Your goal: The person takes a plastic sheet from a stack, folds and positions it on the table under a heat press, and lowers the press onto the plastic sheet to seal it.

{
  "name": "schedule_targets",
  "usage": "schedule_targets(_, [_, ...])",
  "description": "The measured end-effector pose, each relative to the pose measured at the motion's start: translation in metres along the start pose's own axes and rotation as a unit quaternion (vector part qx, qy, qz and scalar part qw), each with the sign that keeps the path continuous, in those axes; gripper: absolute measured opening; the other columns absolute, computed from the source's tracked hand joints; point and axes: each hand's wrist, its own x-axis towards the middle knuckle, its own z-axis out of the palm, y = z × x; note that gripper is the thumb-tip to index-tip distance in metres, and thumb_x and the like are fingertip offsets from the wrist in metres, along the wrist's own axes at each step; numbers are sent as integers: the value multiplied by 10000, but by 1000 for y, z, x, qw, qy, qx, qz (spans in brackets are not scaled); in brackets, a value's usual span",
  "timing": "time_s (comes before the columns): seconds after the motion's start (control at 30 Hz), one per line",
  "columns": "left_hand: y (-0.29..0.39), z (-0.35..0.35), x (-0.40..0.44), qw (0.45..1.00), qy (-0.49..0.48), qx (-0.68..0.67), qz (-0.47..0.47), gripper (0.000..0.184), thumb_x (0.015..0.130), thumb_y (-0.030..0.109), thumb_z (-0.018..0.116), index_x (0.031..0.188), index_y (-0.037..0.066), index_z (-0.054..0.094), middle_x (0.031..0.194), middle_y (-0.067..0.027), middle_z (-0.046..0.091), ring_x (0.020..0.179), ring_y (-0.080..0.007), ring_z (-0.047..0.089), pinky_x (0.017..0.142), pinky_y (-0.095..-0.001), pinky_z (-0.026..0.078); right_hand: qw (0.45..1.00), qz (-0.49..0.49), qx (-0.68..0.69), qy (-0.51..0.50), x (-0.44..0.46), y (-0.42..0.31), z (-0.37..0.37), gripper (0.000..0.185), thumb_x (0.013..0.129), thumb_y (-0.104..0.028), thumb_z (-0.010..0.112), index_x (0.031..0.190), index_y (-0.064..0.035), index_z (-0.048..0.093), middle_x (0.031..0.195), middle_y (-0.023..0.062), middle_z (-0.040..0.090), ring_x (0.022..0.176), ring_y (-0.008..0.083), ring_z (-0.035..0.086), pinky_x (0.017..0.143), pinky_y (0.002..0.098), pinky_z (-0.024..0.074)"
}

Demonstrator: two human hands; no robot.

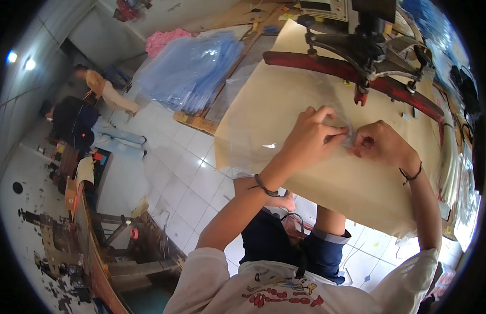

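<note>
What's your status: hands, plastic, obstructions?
Left hand pinching clear plastic sheet; right hand curled close by, grip unclear. Sheet over brown paper. Red machine bar beyond both hands, not touching them.

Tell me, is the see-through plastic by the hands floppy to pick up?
The clear plastic sheet is probably floppy: it creases near the left hand. It looks thin, with brown paper showing through, so likely light. Its shiny glare suggests it may be slippery.

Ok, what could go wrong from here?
The clear film might crease or slip, with the left hand and right hand working close together at its edge. The red bar sits just beyond them, so a careless reach forward could bump it.
</note>
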Motion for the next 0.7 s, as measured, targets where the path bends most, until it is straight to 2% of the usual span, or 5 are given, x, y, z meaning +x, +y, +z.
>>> schedule_targets(0.23, [-1, -3, 0, 1000, -16, 4, -3, 224, 918, 255, 733, 1117, 196, 818, 1230, -86, 601, 1037, -314, 555, 985, -418, 442, 997, 71, 12, -17, 0, -11, -3, 164, 796, -156, 800, 745, -30, 708, 608, 67, 643, 565, 176, 618, 574, 326, 476])
schedule_targets(0.33, [-2, -3, 0, 1000, -22, 6, -8, 231, 918, 272, 732, 1122, 206, 818, 1257, -88, 591, 1038, -316, 551, 983, -421, 443, 999, 51, -16, -11, 0, -11, -2, 166, 787, -148, 812, 755, -27, 703, 632, 70, 648, 588, 196, 630, 588, 331, 488])
schedule_targets(0.53, [-2, -6, 1, 999, -32, 15, -13, 244, 898, 302, 748, 1116, 218, 820, 1265, -85, 587, 1025, -318, 551, 972, -424, 444, 997, -44, 19, 54, -1, -14, 1, 136, 777, -138, 831, 833, -52, 742, 834, 81, 713, 745, 215, 680, 649, 359, 533])
schedule_targets(0.63, [-2, -6, 2, 999, -27, 17, -14, 241, 889, 305, 756, 1105, 218, 822, 1259, -79, 586, 1008, -318, 555, 953, -418, 446, 959, -227, -154, 76, -2, -3, 1, 169, 778, -189, 839, 902, -100, 766, 860, 54, 720, 789, 196, 666, 682, 363, 525])
schedule_targets(0.7, [0, -3, 1, 999, -22, 19, -19, 238, 883, 308, 764, 1096, 220, 823, 1249, -74, 586, 998, -317, 557, 943, -412, 445, 939, -223, -253, 63, -7, -14, 0, 228, 792, -265, 822, 943, -103, 766, 887, 47, 713, 855, 193, 646, 729, 362, 508])
